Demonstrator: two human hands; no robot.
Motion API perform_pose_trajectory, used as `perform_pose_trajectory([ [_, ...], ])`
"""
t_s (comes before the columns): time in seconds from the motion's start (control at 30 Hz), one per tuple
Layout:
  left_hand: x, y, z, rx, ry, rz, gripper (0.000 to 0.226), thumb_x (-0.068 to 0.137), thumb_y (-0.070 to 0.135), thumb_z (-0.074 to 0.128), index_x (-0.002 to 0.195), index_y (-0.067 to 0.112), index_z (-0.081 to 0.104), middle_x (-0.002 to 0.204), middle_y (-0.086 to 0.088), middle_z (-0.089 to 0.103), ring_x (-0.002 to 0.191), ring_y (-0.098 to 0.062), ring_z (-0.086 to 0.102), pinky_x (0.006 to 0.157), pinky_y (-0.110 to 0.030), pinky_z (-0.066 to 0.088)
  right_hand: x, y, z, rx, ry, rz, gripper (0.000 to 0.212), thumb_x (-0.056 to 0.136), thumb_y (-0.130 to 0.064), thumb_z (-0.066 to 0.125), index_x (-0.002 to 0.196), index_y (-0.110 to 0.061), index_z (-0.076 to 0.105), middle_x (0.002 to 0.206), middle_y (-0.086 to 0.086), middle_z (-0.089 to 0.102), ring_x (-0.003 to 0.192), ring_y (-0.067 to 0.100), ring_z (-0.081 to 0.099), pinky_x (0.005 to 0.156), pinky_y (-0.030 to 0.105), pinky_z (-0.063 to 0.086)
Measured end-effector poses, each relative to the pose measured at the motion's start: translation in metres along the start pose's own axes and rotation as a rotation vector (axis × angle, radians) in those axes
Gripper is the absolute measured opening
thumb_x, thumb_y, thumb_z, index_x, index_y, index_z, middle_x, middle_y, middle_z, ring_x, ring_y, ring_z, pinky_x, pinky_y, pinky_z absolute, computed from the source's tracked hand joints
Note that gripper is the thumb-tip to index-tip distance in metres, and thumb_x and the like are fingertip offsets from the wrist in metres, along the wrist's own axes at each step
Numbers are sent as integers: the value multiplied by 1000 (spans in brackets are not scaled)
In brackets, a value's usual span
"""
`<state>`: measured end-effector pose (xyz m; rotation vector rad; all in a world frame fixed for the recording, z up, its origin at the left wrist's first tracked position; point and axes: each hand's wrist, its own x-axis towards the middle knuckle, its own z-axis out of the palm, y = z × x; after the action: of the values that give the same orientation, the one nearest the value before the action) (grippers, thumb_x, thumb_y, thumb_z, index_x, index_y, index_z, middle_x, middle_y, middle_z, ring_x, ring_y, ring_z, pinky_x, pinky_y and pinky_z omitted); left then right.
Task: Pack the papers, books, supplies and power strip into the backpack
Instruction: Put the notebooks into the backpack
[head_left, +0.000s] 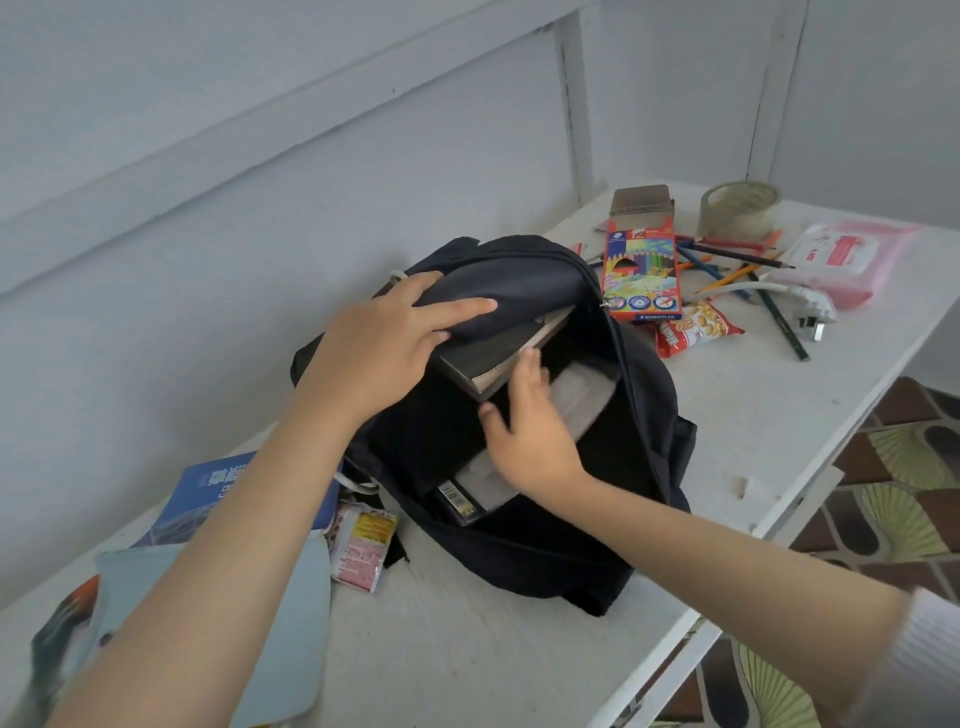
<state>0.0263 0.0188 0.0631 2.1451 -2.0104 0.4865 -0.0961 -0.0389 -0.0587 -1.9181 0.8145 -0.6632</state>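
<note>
**Status.** Backpack (519, 545), black, lies flat at centre of the white table (519, 649), main compartment unzipped and facing up.

**Hands.** Left hand (395, 338) pinches the top flap, fingers laid over the fabric and thumb tucked under, holding the mouth wide. Right hand (530, 431) is inside the opening. Its fingers are near straight against the page edge of a grey-brown book (498, 348) and its thumb is spread free, so it presses rather than grips.

**Task items.**
- The book sits approx. half in, tilted, with its upper end under the flap.
- Pale papers (582, 400) lie beneath it, already inside.
- Still out, R side: pencil box (641, 270), loose pencils (727, 265) and a white plug (810, 312) w/ cord. The power strip body is not seen.
- Still out, L side: blue book (228, 493), partly hidden by the forearm.

**Handling (est.).**
- Book: stiff and moderately heavy. Push on spine or edge, not on corners.
- Backpack fabric: soft and collapses unless held, so keep one hand on the flap.
- Papers: limp and crease easily. Load them flat against the back wall.
- Pencils: light, roll freely and have fragile tips. Box them first.
- Plug: hard and its pins snag. Take it by the body, not the cord.

**Legible text.** The pencil box reads "STAEDTLER" and "12". The blue book's cover characters are too small to read. A barcode shows on an item inside the bag, digits unreadable.
</note>
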Motion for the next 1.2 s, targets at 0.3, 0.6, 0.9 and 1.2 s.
perform_pose_trajectory([
  [0.3,-2,-1,1,-4,0,26,49,94,15,52,130,47,48,142,-4,46,110,-26,59,78,-35,51,11,-1,5,-474,-76,51,73,98,-50,24,150,-11,-9,155,19,-15,143,32,-16,115,42,-9],
  [0.6,-9,-2,6,-15,-5,12,49,96,19,48,132,51,42,148,-1,37,124,-24,49,85,-36,49,20,0,7,-533,-106,90,75,96,-53,24,150,-13,-11,155,23,-12,143,37,-15,115,45,-8],
  [0.9,-61,10,23,-306,53,-140,58,88,24,62,141,32,38,139,4,46,128,-11,42,99,-23,36,-31,-21,-19,-211,-416,156,68,99,-42,34,151,-24,-6,156,13,17,140,29,25,113,36,24],
  [1.2,-190,-8,9,-693,546,-600,13,84,28,56,95,34,60,101,18,65,97,-4,61,86,-12,45,-132,-44,27,75,-106,-517,37,90,-29,56,126,-20,53,109,-15,57,99,-2,52,85,11,39],
])
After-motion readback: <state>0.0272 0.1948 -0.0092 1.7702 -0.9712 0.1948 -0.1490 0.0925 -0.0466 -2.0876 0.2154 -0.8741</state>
